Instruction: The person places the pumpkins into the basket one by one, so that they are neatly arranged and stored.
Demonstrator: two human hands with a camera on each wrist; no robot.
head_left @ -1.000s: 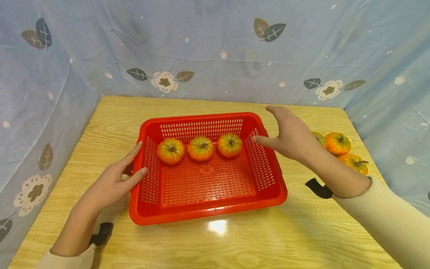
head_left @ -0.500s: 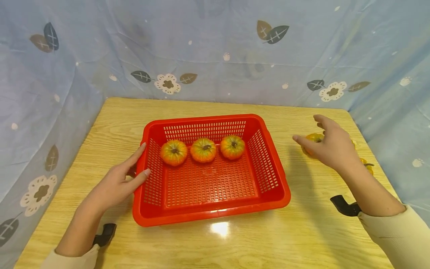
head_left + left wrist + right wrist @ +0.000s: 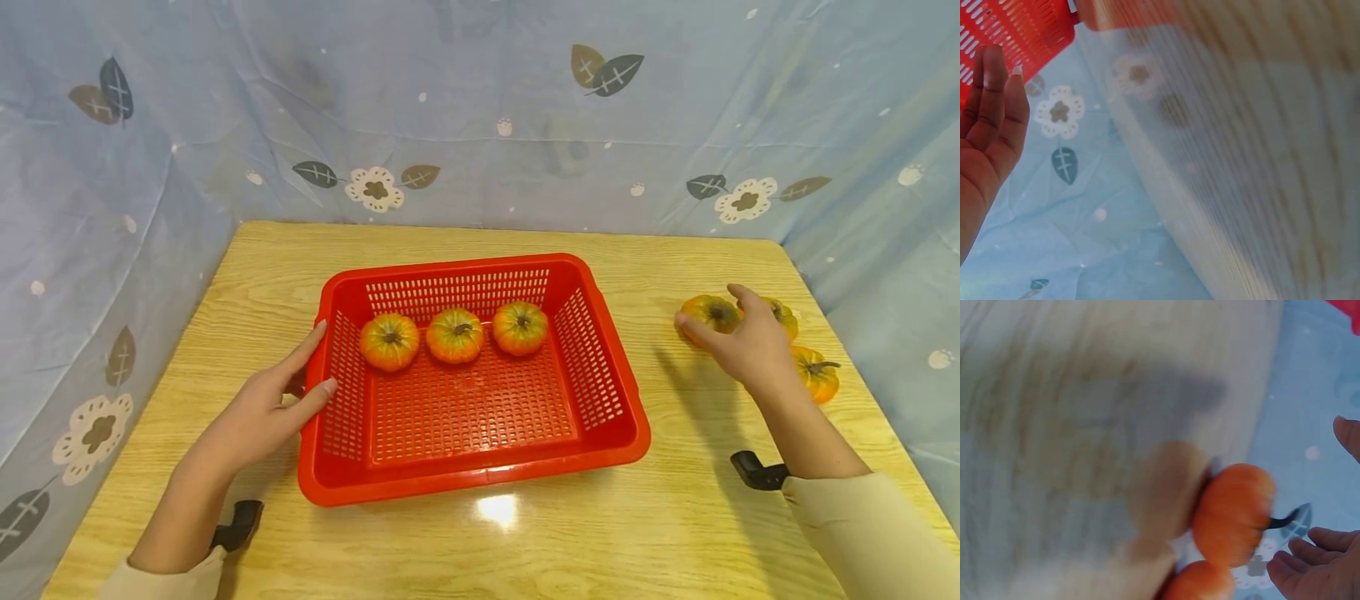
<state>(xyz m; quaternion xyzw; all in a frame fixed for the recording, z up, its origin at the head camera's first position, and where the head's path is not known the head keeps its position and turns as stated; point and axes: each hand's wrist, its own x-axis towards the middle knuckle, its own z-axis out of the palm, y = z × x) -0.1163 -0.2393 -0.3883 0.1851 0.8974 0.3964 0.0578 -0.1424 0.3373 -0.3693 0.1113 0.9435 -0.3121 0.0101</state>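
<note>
My left hand holds the left rim of a red plastic basket, thumb over the edge and fingers along the outside. In the left wrist view those fingers lie against the slotted wall. Inside the basket, three small orange-green pumpkins sit in a row along the back. My right hand hovers at a pumpkin on the table's right side, thumb and fingers spread apart. In the right wrist view this hand is beside a pumpkin with a dark stem, a gap between its thumb and fingers.
Two more pumpkins lie by the right hand, one behind its fingers and one near the wrist. The wood-grain table is bordered by a blue patterned cloth at the back and sides.
My right hand has moved from above the basket's right rim rightward to the loose pumpkins, then lowered at the nearest one. The left hand stays at the basket's rim.
</note>
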